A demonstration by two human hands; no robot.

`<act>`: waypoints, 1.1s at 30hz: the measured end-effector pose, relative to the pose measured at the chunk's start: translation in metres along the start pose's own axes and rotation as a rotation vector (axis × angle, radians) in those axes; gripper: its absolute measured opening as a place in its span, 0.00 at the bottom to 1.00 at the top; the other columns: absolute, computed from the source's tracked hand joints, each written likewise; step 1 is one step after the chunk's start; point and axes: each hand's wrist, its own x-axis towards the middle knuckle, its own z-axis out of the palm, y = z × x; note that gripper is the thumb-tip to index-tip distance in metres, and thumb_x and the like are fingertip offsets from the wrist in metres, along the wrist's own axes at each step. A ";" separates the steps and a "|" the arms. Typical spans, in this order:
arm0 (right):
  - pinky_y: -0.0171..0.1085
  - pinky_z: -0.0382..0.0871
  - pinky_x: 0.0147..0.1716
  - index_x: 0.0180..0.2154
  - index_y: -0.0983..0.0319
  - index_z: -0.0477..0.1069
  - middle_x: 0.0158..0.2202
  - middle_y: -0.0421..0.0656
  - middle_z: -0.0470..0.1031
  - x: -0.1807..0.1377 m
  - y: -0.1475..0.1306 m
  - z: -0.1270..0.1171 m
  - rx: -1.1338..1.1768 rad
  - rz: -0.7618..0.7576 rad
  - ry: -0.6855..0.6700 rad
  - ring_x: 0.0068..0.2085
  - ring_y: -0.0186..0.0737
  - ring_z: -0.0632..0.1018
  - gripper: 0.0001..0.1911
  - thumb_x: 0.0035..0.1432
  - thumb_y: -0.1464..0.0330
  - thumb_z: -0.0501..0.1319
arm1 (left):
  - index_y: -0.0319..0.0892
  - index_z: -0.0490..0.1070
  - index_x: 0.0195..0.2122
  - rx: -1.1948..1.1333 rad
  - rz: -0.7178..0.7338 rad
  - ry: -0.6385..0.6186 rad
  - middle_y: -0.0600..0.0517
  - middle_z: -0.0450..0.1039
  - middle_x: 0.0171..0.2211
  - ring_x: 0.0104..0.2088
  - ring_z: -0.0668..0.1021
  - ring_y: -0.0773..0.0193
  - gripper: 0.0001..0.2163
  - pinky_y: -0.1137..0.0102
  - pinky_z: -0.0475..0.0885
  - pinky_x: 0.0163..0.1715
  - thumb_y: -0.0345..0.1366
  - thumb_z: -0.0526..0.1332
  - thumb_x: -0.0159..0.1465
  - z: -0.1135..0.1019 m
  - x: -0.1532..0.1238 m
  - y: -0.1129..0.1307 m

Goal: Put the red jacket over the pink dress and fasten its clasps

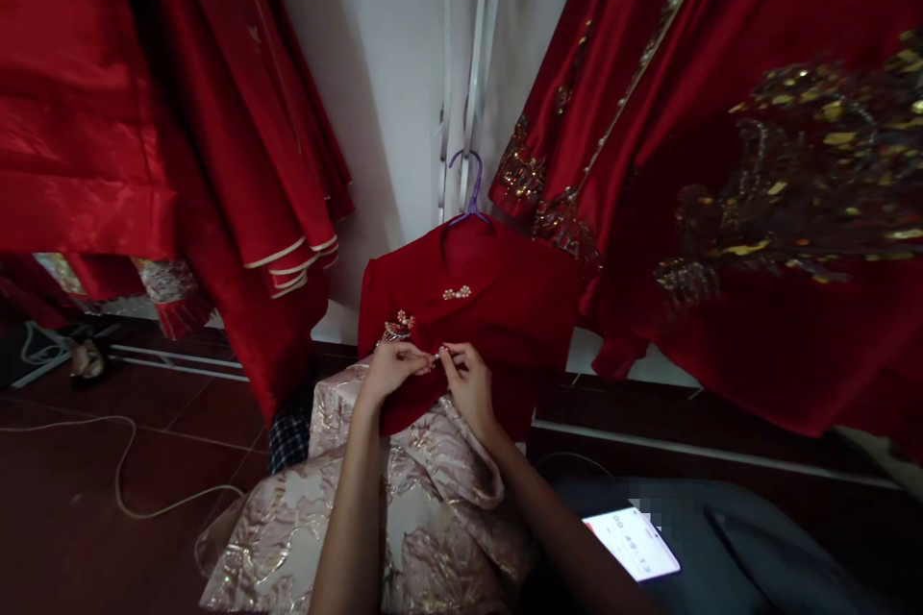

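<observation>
A red garment [519, 298] hangs in front of me on a purple hanger [474, 197]. At its upper chest sits a pearl-beaded clasp [457, 293], and a beaded ornament [397, 327] decorates its left side in view. My left hand [396, 367] and my right hand [468, 384] meet over the lower front of the garment. Thumb and fingers of each are pinched together. Something small and pale shows between the fingertips, too small to name. Beneath my forearms a pinkish brocade cloth [425, 519] with metallic patterns is draped.
Red garments [237, 96] hang at the left; a sequined red garment [721, 154] hangs at the right. A lit phone [635, 543] rests on a dark grey surface [750, 538] at lower right. A pale cable [122, 471] runs over the tiled floor [194, 404].
</observation>
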 end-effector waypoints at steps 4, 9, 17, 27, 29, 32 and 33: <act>0.31 0.66 0.22 0.40 0.62 0.69 0.35 0.44 0.74 0.015 -0.002 -0.025 0.064 0.074 -0.280 0.25 0.31 0.72 0.15 0.52 0.60 0.60 | 0.37 0.71 0.23 0.077 0.008 -0.037 0.50 0.76 0.24 0.26 0.76 0.68 0.07 0.73 0.70 0.30 0.34 0.67 0.45 -0.006 -0.002 0.001; 0.27 0.56 0.12 0.42 0.62 0.69 0.32 0.42 0.72 0.033 -0.012 -0.071 0.104 0.191 -0.405 0.20 0.27 0.68 0.19 0.50 0.58 0.61 | 0.37 0.71 0.27 0.304 0.069 -0.033 0.51 0.74 0.25 0.26 0.74 0.68 0.08 0.74 0.67 0.28 0.31 0.66 0.45 -0.015 -0.013 0.012; 0.34 0.70 0.31 0.36 0.63 0.72 0.34 0.46 0.76 0.034 -0.031 -0.076 0.063 0.037 -0.306 0.34 0.37 0.76 0.13 0.53 0.59 0.59 | 0.40 0.72 0.27 0.462 0.158 0.074 0.53 0.73 0.26 0.25 0.72 0.69 0.09 0.74 0.64 0.25 0.36 0.67 0.47 -0.005 -0.012 0.006; 0.35 0.69 0.29 0.37 0.63 0.70 0.31 0.44 0.74 0.014 -0.008 -0.037 -0.140 -0.012 -0.275 0.30 0.36 0.75 0.13 0.51 0.62 0.62 | 0.39 0.73 0.26 0.437 0.214 -0.001 0.51 0.74 0.26 0.27 0.74 0.67 0.10 0.74 0.66 0.29 0.40 0.66 0.48 0.011 -0.004 0.005; 0.35 0.69 0.31 0.35 0.63 0.71 0.31 0.44 0.75 0.015 -0.004 -0.035 -0.122 -0.008 -0.281 0.31 0.36 0.75 0.11 0.52 0.63 0.60 | 0.39 0.73 0.26 0.456 0.216 0.018 0.51 0.74 0.26 0.26 0.73 0.67 0.10 0.73 0.66 0.29 0.41 0.66 0.49 0.011 -0.003 0.003; 0.36 0.70 0.33 0.35 0.63 0.71 0.31 0.44 0.77 0.016 -0.003 -0.035 -0.073 0.011 -0.298 0.32 0.37 0.77 0.10 0.53 0.63 0.59 | 0.39 0.73 0.26 0.472 0.220 0.021 0.50 0.74 0.25 0.26 0.73 0.66 0.11 0.73 0.66 0.29 0.42 0.66 0.49 0.010 -0.002 0.003; 0.36 0.71 0.33 0.34 0.62 0.71 0.31 0.44 0.77 0.017 -0.004 -0.036 -0.053 0.019 -0.308 0.32 0.37 0.77 0.10 0.53 0.63 0.59 | 0.39 0.73 0.26 0.472 0.226 0.021 0.50 0.74 0.25 0.26 0.73 0.66 0.12 0.73 0.67 0.29 0.43 0.66 0.49 0.010 -0.002 0.004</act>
